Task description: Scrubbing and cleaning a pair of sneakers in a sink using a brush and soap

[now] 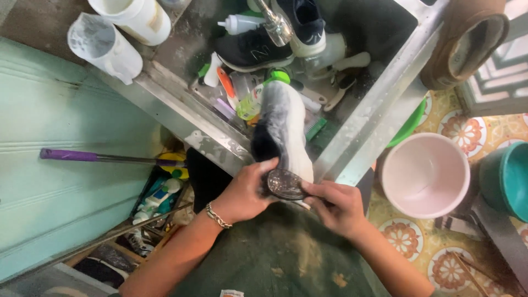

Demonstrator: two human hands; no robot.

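Observation:
My left hand (245,190) grips the heel end of a soapy grey-and-white sneaker (283,124) that points away from me over a metal sink (357,126). A chain bracelet circles that wrist. My right hand (335,206) holds the sneaker's heel from the right side, fingers pressed against the wet dark patch at the heel (285,184). Foam covers the shoe's upper. Whether a brush is in either hand stays hidden.
The sink holds a black sneaker (253,49), a navy sneaker (305,19), brushes, a green-capped bottle (258,96) and a tap (275,25). A pink basin (426,176) and a teal bucket (509,179) stand on the patterned floor at right. A purple-handled tool (82,156) leans at left.

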